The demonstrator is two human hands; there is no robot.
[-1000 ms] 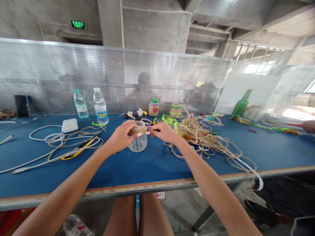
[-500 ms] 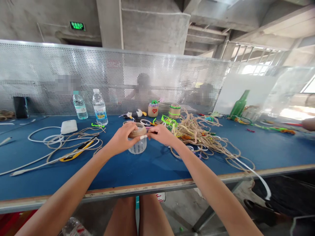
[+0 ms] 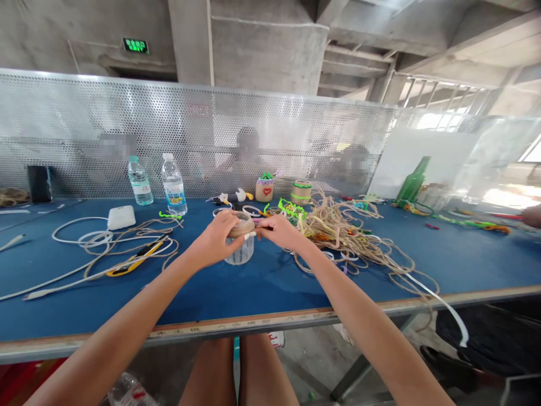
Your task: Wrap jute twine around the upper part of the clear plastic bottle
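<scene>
A clear ribbed jar [image 3: 239, 256] stands upright on the blue table, with brown twine [image 3: 242, 228] wound around its upper part. My left hand [image 3: 220, 235] is closed around the jar's top from the left, its thumb pressing on the twine at the front. Just right of the rim, my right hand [image 3: 279, 231] pinches what looks like the twine's end; the strand is mostly hidden by the fingers. Beyond my right hand lies a tangled heap of loose twine [image 3: 338, 225] mixed with coloured pipe cleaners [image 3: 291, 208].
At left lie a yellow utility knife [image 3: 137, 260], a white cable [image 3: 76, 285] and a white charger [image 3: 121, 217]. Two water bottles [image 3: 173, 189] stand behind them. Two twine-wrapped jars [image 3: 264, 190] sit near the perforated screen [image 3: 169, 113]. A green bottle [image 3: 414, 180] stands at right, near another person's hand [image 3: 531, 216].
The view has shifted slightly. Both hands keep nearly the same hold at the jar's rim, with only a slight movement of the fingers.
</scene>
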